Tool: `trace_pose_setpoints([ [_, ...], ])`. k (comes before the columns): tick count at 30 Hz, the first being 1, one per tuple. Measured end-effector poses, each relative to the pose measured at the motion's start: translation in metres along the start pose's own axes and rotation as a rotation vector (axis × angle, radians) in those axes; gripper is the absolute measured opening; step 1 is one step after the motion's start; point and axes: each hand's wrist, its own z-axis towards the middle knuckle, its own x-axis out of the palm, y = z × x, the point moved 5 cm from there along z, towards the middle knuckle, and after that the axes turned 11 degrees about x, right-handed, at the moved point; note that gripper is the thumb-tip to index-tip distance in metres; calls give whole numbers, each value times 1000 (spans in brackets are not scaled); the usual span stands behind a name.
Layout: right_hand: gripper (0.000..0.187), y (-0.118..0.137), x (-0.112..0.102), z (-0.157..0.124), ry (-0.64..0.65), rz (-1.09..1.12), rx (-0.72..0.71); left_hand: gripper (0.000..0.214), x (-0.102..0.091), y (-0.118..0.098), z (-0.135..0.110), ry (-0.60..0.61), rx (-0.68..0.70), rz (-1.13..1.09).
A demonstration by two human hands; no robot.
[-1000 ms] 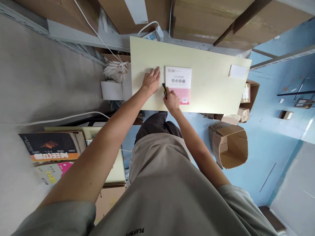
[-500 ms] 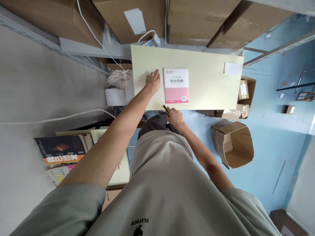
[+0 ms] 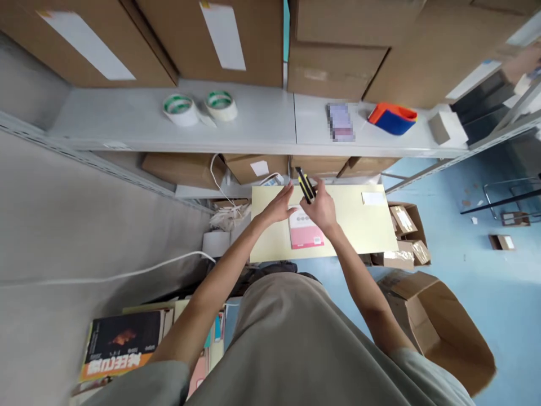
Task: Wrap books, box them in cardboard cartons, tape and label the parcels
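My right hand [image 3: 321, 210] is wrapped round a black and yellow utility knife [image 3: 306, 185], raised above the table with the knife's tip pointing away from me. Close by on the left, my left hand [image 3: 279, 206] is held up with its fingers stretched out, and nothing shows in it. Beneath both hands a white and pink book [image 3: 305, 234] lies flat on the pale yellow tabletop [image 3: 355, 225]; its upper part is partly covered by my hands. A small white label [image 3: 373, 198] lies at the tabletop's right end.
A grey shelf [image 3: 253, 131] spans the space above the table, bearing tape rolls [image 3: 181, 110], a red and blue item [image 3: 393, 118] and cartons [image 3: 329, 67]. An open cardboard box [image 3: 452, 332] stands on the floor at right. Magazines [image 3: 122, 341] are stacked at lower left.
My right hand has lifted the utility knife from the table's near edge to above the book. My left hand has risen off the tabletop and opened. The view has tilted up, showing the shelf.
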Motion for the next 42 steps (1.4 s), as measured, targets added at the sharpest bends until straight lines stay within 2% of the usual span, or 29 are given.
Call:
trace_pose_setpoints([
  [4,50,62,-37,87,-174,21,-91,106,-101,-37,48,-188,155,79],
  [6,46,88,-46,124,-230,-2,-133,106,-138,-50,62,-231,181,117],
  [9,46,112,-45,166,-238,-59,-146,106,-166,-62,68,-250,179,146],
  [12,46,120,-37,195,-211,-114,-143,107,-164,-61,59,-264,152,134],
  [14,47,119,-31,208,-205,-135,-132,108,-150,-53,49,-283,123,106],
  [16,52,116,-26,214,-208,-138,-122,108,-125,-40,37,-283,80,64],
  [18,56,106,-21,210,-236,-123,-134,105,-89,-23,22,-254,-6,6],
  [20,56,88,-13,192,-281,-97,-161,94,-44,-2,2,-220,-179,-77],
  [22,55,56,1,163,-303,-70,-166,75,5,19,-25,-194,-441,-174],
  [24,54,13,23,127,-275,-56,-116,56,53,34,-53,-152,-673,-246],
  [26,51,-37,51,91,-202,-52,-18,42,91,41,-72,-105,-791,-284],
  [28,46,-88,81,61,-81,-39,117,33,119,45,-82,-82,-819,-311],
  [31,46,-153,121,30,123,4,356,26,146,48,-82,-93,-832,-363],
  [33,50,-184,140,21,230,71,512,26,159,49,-78,-107,-833,-409],
  [36,53,-211,159,21,323,182,669,38,173,49,-75,-143,-853,-460],
  [39,47,-229,168,34,363,234,721,54,185,48,-76,-193,-908,-489],
  [42,39,-247,171,49,400,299,759,59,196,43,-74,-250,-968,-524],
])
